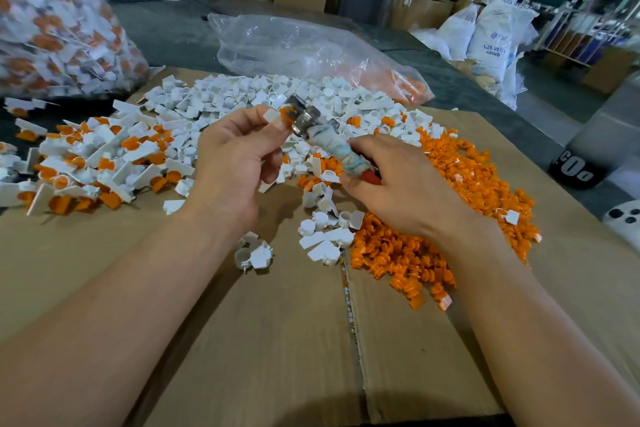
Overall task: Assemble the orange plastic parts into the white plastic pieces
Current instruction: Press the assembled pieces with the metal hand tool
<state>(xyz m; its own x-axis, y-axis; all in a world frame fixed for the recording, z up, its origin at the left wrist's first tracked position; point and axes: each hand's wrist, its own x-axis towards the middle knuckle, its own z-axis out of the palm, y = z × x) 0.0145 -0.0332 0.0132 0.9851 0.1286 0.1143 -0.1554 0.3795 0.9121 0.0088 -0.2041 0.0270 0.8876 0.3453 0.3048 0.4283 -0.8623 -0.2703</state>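
Over the cardboard (pixel 277 340), a white piece (pixel 272 115) is being pinched in the left hand (pixel 235 159) and a tool (pixel 325 146) gripped in the right hand (pixel 398 184), so the orange part (pixel 286 112) could be getting pushed in crooked.

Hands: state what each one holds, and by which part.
Left hand pinches a white piece with its orange part, by the white tab. Right hand grips the metal-headed tool by its cloth-wrapped handle.

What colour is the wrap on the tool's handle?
The wrap is dirty white with bluish streaks; head view.
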